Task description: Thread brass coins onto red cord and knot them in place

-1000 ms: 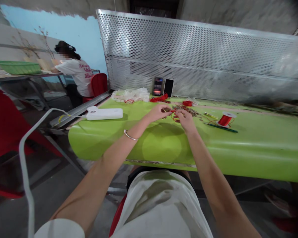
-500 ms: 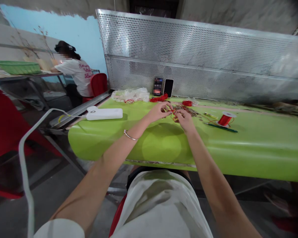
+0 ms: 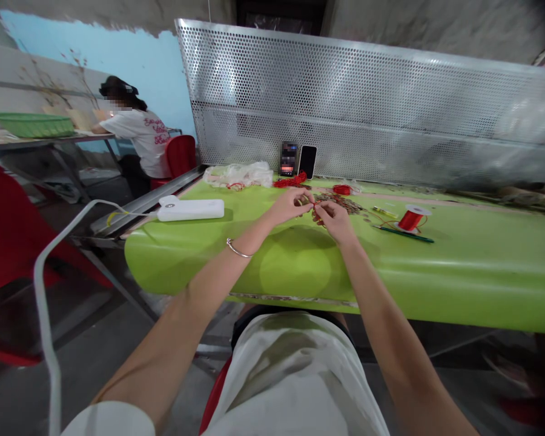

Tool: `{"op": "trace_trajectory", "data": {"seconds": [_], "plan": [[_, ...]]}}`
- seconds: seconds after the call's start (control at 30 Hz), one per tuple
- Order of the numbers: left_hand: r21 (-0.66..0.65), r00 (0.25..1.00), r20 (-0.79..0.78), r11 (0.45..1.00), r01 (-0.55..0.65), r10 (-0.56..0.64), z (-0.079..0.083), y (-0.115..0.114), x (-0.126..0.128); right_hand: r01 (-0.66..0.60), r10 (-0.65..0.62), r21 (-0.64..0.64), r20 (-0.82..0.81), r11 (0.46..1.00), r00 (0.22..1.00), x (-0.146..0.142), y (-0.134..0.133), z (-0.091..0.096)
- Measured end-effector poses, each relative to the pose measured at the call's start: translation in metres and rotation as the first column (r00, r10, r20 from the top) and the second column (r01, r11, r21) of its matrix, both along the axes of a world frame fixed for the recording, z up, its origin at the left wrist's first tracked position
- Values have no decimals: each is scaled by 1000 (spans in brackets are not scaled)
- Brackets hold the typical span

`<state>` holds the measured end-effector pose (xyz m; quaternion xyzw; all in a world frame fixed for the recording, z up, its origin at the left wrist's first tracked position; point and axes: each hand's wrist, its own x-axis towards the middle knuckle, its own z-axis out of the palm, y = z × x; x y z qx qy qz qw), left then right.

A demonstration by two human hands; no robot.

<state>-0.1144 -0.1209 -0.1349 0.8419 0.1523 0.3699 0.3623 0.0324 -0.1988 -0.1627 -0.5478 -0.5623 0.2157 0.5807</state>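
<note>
Both hands meet over the green table (image 3: 300, 266). My left hand (image 3: 288, 206) pinches its fingers together on a thin red thread (image 3: 317, 208). My right hand (image 3: 333, 218) is also pinched on the same thread, fingertips almost touching the left ones. Just behind them lies a pile of small brown coin-like pieces (image 3: 340, 201). A red spool of thread (image 3: 412, 218) stands to the right, beside a dark green pen (image 3: 406, 234).
A white power bank (image 3: 191, 209) with a cable lies at the table's left. Two phones (image 3: 298, 160) lean on the perforated metal panel (image 3: 367, 109), near a plastic bag (image 3: 238, 174) and red cords (image 3: 291, 180). Another person (image 3: 134, 142) sits at a far table.
The two hands have drawn closer together and lifted slightly, working the red thread between the fingertips. Nothing else on the table has moved.
</note>
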Motion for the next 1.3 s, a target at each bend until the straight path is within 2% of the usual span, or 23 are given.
{"op": "trace_trajectory", "data": {"seconds": [0.13,0.3,0.43,0.57,0.67,0.73,0.83,0.93,1.07,1.3], "plan": [[-38,999,-52,999,15,-17,1,-1,-1,18,-22,59,69,998,997,2,1,-4],[14,997,-74,999,-37,38,3,-2,-2,30,-47,105,166,994,985,1,-2,-4],[6,993,-97,998,-60,61,3,0,0,60,-85,117,226,991,970,-3,-6,0],[24,994,-91,998,-50,52,1,2,1,80,-101,94,242,992,965,-3,-6,0],[127,994,-71,989,-70,79,-1,1,0,67,-70,21,186,998,980,0,-3,-2],[266,987,-95,959,-102,131,-2,0,0,44,-39,-58,91,997,995,1,-1,-3],[483,966,-145,867,-122,216,-2,-3,-1,1,-5,-158,-24,987,1000,-1,1,0],[607,960,-156,789,-92,233,0,-4,0,-24,10,-215,-67,976,998,-4,0,5],[687,963,-167,726,-40,210,4,-7,-1,-39,5,-261,-131,964,991,-6,-2,9],[745,958,-190,668,0,213,4,-10,2,3,-48,-248,-175,969,983,-3,-2,9]]}}
